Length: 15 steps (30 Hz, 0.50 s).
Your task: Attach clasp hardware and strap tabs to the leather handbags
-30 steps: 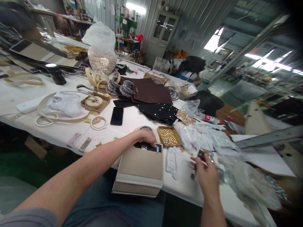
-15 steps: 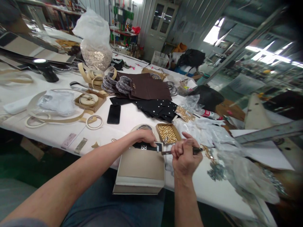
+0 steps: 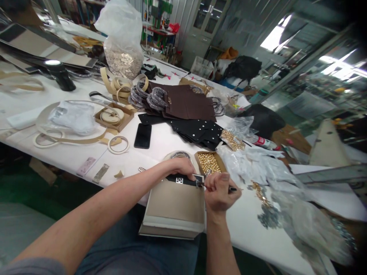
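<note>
At the near edge of the desk (image 3: pixel 160 147) the left hand (image 3: pixel 180 166) curls its fingers over a black strap (image 3: pixel 179 179) lying on a beige bag (image 3: pixel 174 206), and just beside it the right hand (image 3: pixel 219 191) clenches its fingers round a thin tool (image 3: pixel 233 189), its tip touching the strap's end.

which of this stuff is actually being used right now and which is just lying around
In use: left hand holding the black strap on the beige bag; right hand gripping a slim tool; tray of gold studs close by.
Lying about: phone, brown panels, bag of metal pieces, black studded panels.
</note>
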{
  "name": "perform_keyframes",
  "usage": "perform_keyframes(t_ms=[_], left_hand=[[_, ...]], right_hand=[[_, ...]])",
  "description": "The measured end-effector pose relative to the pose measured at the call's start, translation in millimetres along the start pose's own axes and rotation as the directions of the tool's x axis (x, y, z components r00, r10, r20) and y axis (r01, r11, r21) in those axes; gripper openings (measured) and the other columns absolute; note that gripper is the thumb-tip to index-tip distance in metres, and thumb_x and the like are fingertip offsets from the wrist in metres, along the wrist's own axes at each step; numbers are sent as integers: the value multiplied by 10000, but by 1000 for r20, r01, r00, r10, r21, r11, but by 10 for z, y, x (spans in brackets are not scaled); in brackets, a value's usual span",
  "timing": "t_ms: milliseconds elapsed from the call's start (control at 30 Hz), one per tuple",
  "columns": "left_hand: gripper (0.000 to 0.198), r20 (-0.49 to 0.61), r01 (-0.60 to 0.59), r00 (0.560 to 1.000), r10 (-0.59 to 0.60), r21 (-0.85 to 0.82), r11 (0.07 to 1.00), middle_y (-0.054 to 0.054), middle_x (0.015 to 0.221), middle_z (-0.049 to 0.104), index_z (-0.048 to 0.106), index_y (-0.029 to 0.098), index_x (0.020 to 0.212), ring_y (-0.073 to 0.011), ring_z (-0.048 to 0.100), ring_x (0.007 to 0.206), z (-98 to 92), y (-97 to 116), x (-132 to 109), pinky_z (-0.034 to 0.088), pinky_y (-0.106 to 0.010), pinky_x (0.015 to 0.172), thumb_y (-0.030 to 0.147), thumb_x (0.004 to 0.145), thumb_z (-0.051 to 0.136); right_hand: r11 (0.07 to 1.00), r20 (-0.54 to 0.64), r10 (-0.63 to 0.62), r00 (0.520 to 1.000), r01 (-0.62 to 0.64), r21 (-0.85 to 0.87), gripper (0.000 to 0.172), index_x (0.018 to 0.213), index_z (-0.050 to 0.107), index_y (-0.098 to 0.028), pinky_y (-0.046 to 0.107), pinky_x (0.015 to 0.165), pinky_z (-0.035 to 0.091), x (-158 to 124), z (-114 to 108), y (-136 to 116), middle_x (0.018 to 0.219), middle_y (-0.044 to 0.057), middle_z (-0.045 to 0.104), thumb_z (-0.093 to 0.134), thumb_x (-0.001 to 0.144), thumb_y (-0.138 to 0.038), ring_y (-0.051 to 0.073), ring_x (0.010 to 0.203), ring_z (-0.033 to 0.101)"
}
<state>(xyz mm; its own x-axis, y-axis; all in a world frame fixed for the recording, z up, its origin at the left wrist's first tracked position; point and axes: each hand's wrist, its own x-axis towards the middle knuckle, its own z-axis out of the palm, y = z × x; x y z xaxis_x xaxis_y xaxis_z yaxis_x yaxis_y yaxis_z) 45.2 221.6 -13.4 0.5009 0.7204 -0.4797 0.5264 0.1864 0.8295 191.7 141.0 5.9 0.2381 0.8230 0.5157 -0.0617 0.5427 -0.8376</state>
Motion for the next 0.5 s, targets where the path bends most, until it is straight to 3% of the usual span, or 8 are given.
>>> perform_keyframes(t_ms=[167,500], left_hand=[[225,12,-31,999,31,-31,999,-11,851,823,904,204,923,-226,727,809,6,-61,64,569,-290,732,198,699,900],[322,-2,-17,1000,17,31,999,-23,864,825,890,200,946,-234,742,847,9,-40,105,577,-275,744,251,634,952]], right_hand=[[1000,10,0,1000,0,-19,596,629,437,-213,253,464,304,-19,14,46,565,-69,369,729,1108,-414,87,469,366],[982,-26,-3,1000,-2,-187,595,632,457,-222,276,484,356,-126,21,68,572,-54,412,710,1107,-478,106,478,415]])
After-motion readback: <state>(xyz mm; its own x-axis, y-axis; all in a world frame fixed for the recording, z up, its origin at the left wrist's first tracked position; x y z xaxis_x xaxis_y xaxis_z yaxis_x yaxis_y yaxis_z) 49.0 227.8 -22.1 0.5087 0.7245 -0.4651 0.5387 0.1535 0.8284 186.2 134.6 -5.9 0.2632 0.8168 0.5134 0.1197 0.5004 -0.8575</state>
